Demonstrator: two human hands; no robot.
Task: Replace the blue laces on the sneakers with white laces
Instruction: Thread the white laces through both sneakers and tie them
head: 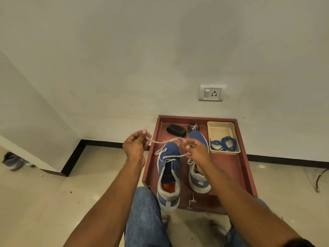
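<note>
Nearest, the left sneaker (168,177) lies with its long axis running heel-near, toe-far, its heel overhanging the near rim of the red tray (246,175). The right sneaker (198,168) sits parallel just beside it, partly hidden by the right forearm. A white lace (170,159) crosses the left sneaker's lower eyelets, and both free ends rise away from the shoe toward the grip on each side. The left hand (135,146) pinches one end up and out beyond the tray's left rim; the right hand (196,149) pinches the other above the gap between the shoes. The right hand looks nearer the eyelets, so the next threading likely falls to it. Open air above the shoes leaves room to draw slack. Farther back, the blue laces (224,143) lie coiled in a cream tray (220,126), clear of the work.
</note>
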